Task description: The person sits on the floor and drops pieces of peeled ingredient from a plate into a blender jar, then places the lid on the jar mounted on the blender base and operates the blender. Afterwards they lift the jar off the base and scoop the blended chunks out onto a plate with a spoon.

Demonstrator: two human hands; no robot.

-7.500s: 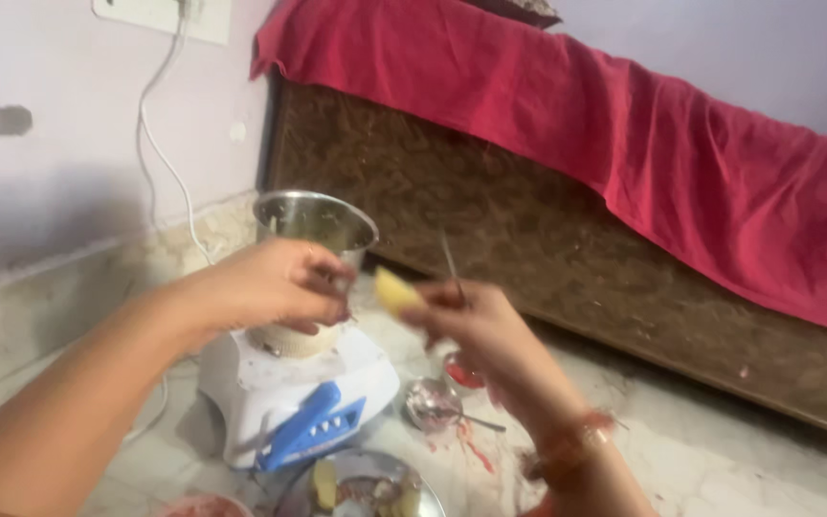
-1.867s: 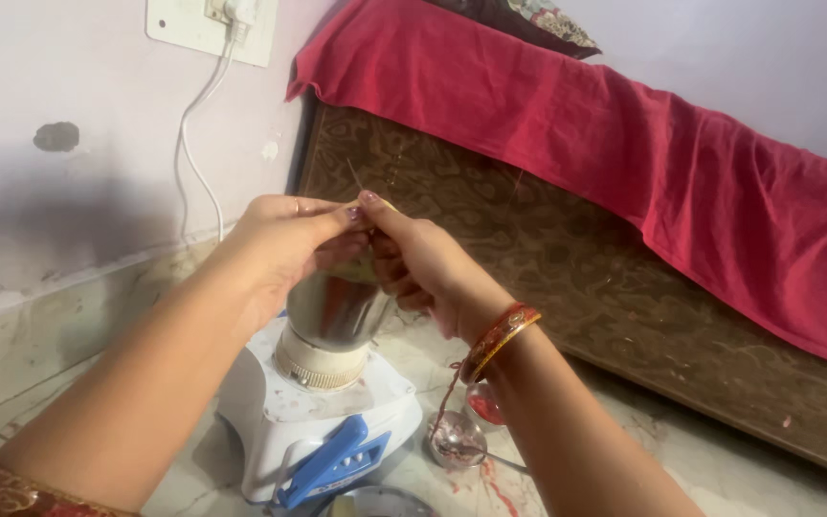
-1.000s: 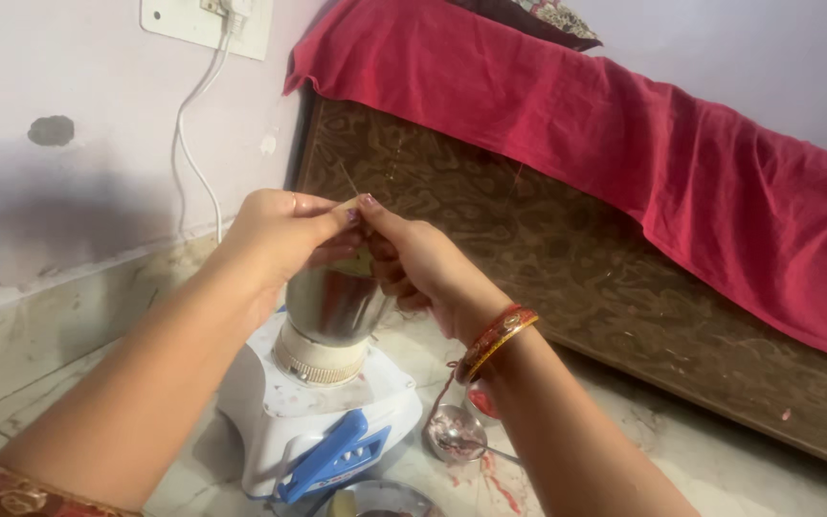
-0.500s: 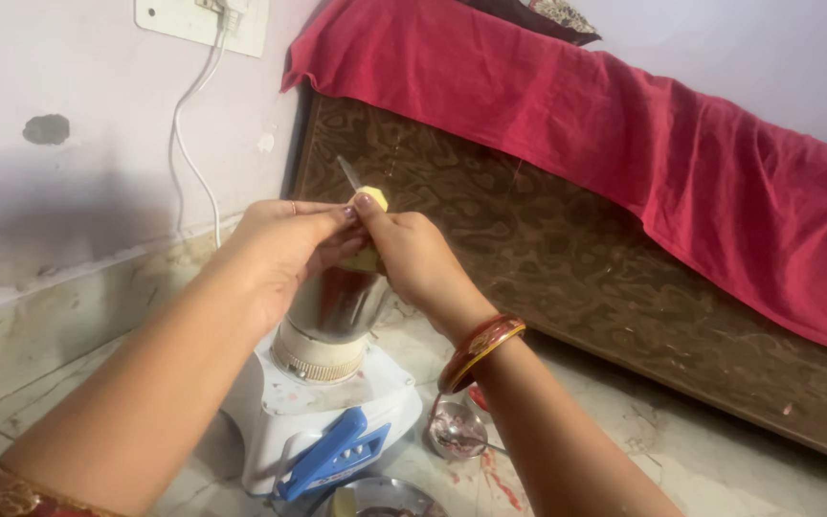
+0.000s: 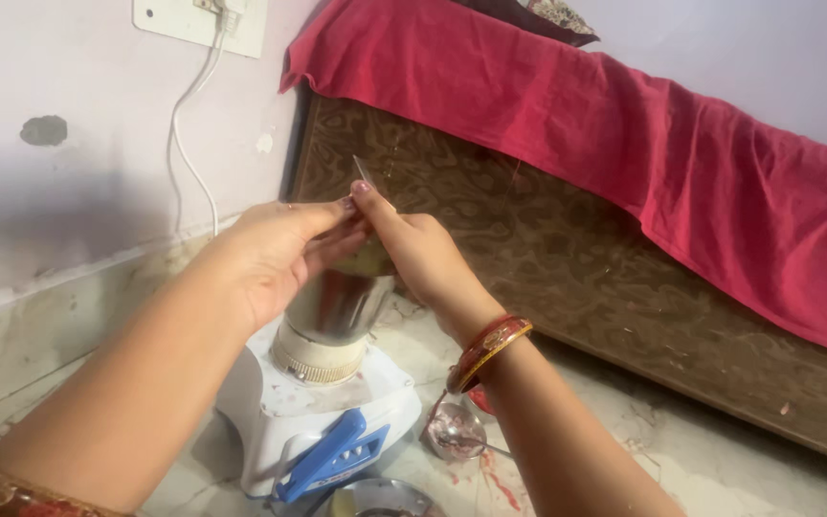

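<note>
Both forearms are bare; no sleeve shows on them. The right hand has red and gold bangles around the wrist, some plain red, some with a gold pattern. One nail on this hand carries dark pink polish. The left hand has no ring that can be seen. Near the left elbow, at the bottom edge, is a reddish band with gold pattern, partly cut off.

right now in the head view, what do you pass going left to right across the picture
dark patch on the wall → white cable → left hand → steel jar on the white mixer base → right hand → red and gold bangles → red cloth over the brown bed base
</note>
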